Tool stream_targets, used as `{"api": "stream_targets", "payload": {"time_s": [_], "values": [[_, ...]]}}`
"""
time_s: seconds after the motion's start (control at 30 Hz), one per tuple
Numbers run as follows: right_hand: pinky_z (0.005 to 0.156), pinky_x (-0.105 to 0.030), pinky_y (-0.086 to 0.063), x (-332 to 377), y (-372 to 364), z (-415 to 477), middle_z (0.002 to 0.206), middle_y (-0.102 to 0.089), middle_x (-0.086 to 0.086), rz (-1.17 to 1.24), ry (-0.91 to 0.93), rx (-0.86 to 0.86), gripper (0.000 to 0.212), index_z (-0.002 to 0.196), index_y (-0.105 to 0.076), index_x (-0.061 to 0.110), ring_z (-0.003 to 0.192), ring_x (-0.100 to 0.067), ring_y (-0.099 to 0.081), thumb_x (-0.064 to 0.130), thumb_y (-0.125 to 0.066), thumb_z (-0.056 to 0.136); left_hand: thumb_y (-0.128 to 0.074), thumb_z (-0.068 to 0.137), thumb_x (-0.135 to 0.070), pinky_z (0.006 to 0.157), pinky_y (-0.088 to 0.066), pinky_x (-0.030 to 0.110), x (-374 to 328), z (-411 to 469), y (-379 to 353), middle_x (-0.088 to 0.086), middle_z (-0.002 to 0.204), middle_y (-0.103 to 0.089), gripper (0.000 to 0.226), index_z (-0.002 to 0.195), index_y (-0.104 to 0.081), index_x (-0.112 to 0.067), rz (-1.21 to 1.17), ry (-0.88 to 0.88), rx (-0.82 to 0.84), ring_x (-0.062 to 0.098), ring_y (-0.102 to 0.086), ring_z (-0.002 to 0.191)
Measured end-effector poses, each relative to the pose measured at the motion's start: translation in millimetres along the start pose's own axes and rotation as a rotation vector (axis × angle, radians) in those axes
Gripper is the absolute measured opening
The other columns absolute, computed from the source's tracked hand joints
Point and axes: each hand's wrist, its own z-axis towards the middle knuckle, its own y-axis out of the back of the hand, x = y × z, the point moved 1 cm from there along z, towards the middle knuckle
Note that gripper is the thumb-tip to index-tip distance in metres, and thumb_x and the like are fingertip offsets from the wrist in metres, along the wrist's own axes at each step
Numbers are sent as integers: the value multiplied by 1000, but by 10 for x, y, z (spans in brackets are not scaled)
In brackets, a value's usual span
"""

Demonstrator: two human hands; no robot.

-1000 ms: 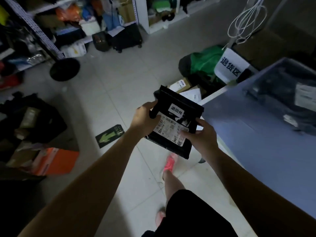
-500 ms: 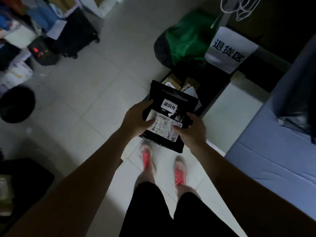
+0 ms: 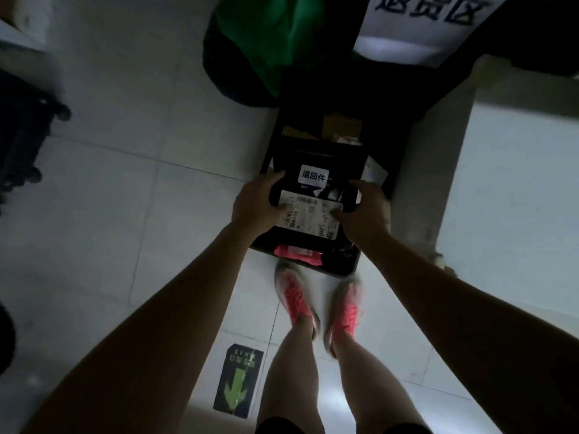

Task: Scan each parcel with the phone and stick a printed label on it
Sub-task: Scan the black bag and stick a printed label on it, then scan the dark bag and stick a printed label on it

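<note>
A black plastic parcel (image 3: pixel 316 158) carries a white shipping label and a small white printed sticker (image 3: pixel 314 176) above it. My left hand (image 3: pixel 257 208) grips its left edge with the thumb on the label. My right hand (image 3: pixel 365 211) grips its right edge, thumb also on the label. I hold the parcel low over a black crate (image 3: pixel 344 267) on the floor, which holds other parcels, one pink (image 3: pixel 297 253). No phone is in view.
A green bag (image 3: pixel 272 42) lies beyond the crate beside a white sign with blue characters (image 3: pixel 416 26). A white table leg (image 3: pixel 435 170) stands right of the crate. My feet in pink shoes stand just before it. A green arrow floor sticker (image 3: pixel 238 382) lies near left.
I have walked up to the black crate and looked down. Both hands carried the parcel from chest height down to just over the crate, keeping the same grip.
</note>
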Motion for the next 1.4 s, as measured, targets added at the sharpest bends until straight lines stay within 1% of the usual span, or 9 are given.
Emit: {"api": "stream_targets", "payload": {"time_s": [0.2, 0.33, 0.4, 0.5, 0.63, 0.77, 0.97, 1.17, 1.4], "values": [[96, -31, -50, -423, -495, 620, 134, -56, -6, -46, -6, 8, 71, 139, -58, 17, 115, -27, -63, 16, -88, 74, -78, 84, -24, 105, -47, 42, 277, 633, -508, 5, 142, -52, 75, 150, -43, -22, 80, -34, 44, 23, -52, 130], [107, -41, -49, -523, -525, 715, 145, -49, -9, -46, -11, 149, 81, 147, -49, 12, 125, -28, -58, 11, -88, 75, -70, 89, -20, 94, -47, 45, 267, 704, -599, 7, 138, -55, 64, 148, -45, -22, 412, -77, -55, 30, -59, 120], [111, -38, -44, -522, -469, 683, 149, -48, -8, -112, 11, 207, 81, 149, -47, 14, 131, -26, -53, 17, -86, 78, -68, 90, -23, 92, -47, 48, 169, 675, -532, 9, 137, -55, 62, 147, -44, -21, 551, -65, -62, 33, -60, 116], [99, -32, -48, -401, -211, 519, 144, -53, -2, -169, 39, 137, 68, 143, -54, 21, 127, -23, -56, 20, -82, 80, -68, 90, -29, 92, -46, 49, -98, 485, -313, 12, 135, -55, 63, 146, -42, -17, 691, -79, -95, 35, -58, 114], [107, -44, -46, -16, 433, 150, 149, -50, 1, -336, 142, 73, 63, 142, -55, 24, 135, -23, -49, 30, -78, 84, -69, 87, -29, 94, -43, 48, -749, 61, 123, 14, 146, -46, 67, 146, -40, -13, 765, -230, -165, 35, -50, 125], [102, -38, -44, 373, 1345, -341, 141, -53, 1, -466, 217, -18, 65, 141, -54, 27, 130, -24, -49, 31, -79, 81, -66, 88, -30, 99, -40, 48, -1643, -472, 688, 13, 151, -40, 67, 147, -39, -14, 794, -321, -227, 34, -42, 135], [101, -40, -44, 767, 2701, -1232, 141, -53, 0, -557, 287, -164, 56, 139, -55, 27, 128, -24, -48, 29, -72, 85, -67, 86, -35, 88, -44, 44, -2834, -1336, 1330, 14, 117, -60, 54, 134, -54, -12, 817, -403, -313, 35, -56, 110], [110, -41, -40, 724, 3839, -2271, 152, -43, 3, -584, 184, -279, 71, 147, -46, 29, 141, -24, -39, 39, -77, 84, -60, 92, -43, 94, -44, 42, -3844, -2226, 1481, 9, 130, -57, 54, 139, -50, -16, 874, -604, -317, 32, -54, 120], [101, -39, -49, 171, 4679, -3380, 140, -55, -3, -497, 47, -444, 58, 133, -59, 27, 130, -28, -51, 37, -80, 80, -58, 92, -35, 96, -40, 45, -4531, -3186, 1237, 10, 127, -57, 48, 137, -50, -19, 788, -738, -325, 33, -52, 121]]}}
